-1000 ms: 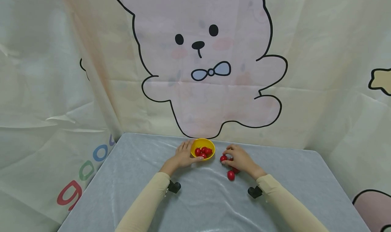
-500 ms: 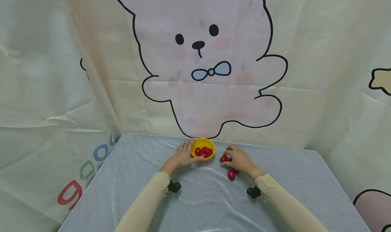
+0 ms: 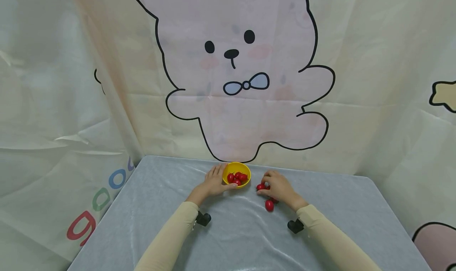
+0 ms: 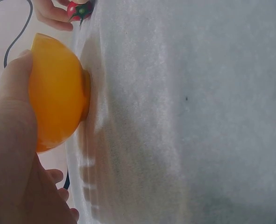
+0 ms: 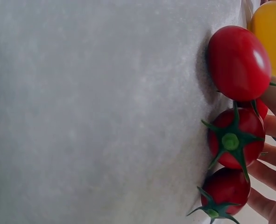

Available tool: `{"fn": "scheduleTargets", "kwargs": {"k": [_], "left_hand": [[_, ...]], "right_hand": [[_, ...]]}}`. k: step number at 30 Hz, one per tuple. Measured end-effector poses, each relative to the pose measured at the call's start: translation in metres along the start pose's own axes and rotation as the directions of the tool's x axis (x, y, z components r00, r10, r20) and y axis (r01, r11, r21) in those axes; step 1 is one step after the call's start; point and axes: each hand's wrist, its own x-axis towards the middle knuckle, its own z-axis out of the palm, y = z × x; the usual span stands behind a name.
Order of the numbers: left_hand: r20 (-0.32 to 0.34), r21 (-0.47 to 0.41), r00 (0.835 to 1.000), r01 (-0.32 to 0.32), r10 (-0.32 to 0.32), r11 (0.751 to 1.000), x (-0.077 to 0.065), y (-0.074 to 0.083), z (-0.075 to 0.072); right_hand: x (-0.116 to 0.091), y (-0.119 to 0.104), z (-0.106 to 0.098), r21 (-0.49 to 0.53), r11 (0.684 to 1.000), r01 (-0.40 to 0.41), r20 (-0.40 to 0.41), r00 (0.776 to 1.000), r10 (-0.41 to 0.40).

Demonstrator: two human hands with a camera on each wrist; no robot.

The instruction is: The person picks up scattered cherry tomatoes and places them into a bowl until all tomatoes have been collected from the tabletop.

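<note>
My left hand (image 3: 213, 182) holds the left side of a small yellow bowl (image 3: 233, 167), its thumb along the near side. Several red cherry tomatoes (image 3: 230, 177) lie inside the bowl. In the left wrist view, the thumb presses against the outside of the bowl (image 4: 58, 93) near its rim. Right of the bowl, my right hand (image 3: 279, 186) pinches a cherry tomato (image 3: 261, 187) between thumb and fingers, low over the cloth. Close by sits another tomato (image 3: 269, 205), with more partly hidden under the hand. The right wrist view shows tomatoes (image 5: 238, 63) with green stems in a row.
A grey cloth (image 3: 228, 235) covers the table. Behind it hangs a pale curtain (image 3: 374, 136) with a cartoon bear drawn on it, close to the table's far edge. Black wrist devices (image 3: 204, 218) are strapped to both forearms.
My right thumb and fingers have shifted slightly on the tomato, which has tipped and moved a little. The left hand and bowl stay in place.
</note>
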Motion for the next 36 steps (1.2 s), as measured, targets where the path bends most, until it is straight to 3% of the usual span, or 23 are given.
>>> {"fn": "scheduleTargets", "kwargs": {"k": [36], "left_hand": [[-0.003, -0.012, 1.0, 0.009, -0.009, 1.0, 0.0001, 0.0006, 0.0012]], "right_hand": [[0.0043, -0.0027, -0.0064, 0.021, 1.0, -0.015, 0.002, 1.0, 0.015]]}}
